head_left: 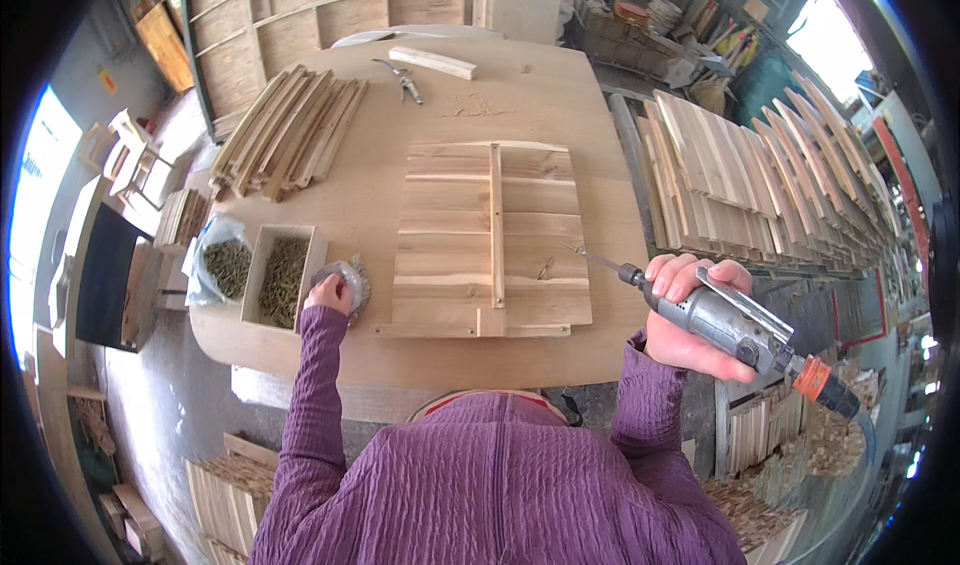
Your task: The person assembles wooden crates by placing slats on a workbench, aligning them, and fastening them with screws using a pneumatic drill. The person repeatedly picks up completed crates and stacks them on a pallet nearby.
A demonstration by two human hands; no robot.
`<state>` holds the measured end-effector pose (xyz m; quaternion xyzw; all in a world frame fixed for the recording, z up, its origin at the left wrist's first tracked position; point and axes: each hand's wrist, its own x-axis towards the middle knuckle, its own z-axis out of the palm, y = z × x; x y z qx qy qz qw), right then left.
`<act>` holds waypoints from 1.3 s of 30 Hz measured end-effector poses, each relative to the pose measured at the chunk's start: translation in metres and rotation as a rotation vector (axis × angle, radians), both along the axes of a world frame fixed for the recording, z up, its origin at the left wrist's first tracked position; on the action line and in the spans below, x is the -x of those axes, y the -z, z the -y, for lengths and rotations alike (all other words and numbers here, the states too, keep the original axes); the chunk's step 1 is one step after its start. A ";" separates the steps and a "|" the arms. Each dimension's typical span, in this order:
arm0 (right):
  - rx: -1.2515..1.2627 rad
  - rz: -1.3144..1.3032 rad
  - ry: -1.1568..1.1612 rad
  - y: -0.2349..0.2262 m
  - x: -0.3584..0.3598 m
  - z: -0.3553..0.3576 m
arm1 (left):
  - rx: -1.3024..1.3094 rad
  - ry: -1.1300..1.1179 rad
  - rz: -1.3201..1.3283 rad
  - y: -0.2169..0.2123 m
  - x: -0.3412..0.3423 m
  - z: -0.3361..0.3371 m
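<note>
My right hand (692,315) grips a grey pneumatic screwdriver (735,327) with an orange hose fitting; its bit points left toward a panel of wooden slats (445,235) lying flat on the workbench (540,95). A narrow wooden strip (496,225) runs down the panel's middle. My left hand (330,293) reaches into a small clear bag (352,277) beside a wooden box of screws (282,280), left of the panel. Whether it holds anything I cannot tell.
A pile of wooden strips (285,130) lies at the bench's back left, with pliers (405,80) and a wood block (432,62) farther back. A bag of screws (222,265) sits left of the box. Stacks of slat panels (760,165) fill the right side.
</note>
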<state>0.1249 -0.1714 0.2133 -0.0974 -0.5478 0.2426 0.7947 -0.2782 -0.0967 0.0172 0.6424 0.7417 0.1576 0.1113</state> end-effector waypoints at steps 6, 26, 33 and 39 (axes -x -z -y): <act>0.055 -0.034 0.050 0.004 -0.006 -0.015 | -0.120 -0.048 0.007 0.012 -0.001 0.000; 0.138 -0.059 -0.058 0.014 0.005 -0.015 | -0.408 -0.179 0.402 0.008 0.003 0.005; 0.131 -0.054 -0.083 0.009 0.027 -0.030 | -0.208 -0.109 0.987 -0.002 -0.044 -0.008; 0.086 -0.036 -0.236 0.015 0.052 -0.037 | 0.137 0.124 1.382 -0.034 -0.154 -0.007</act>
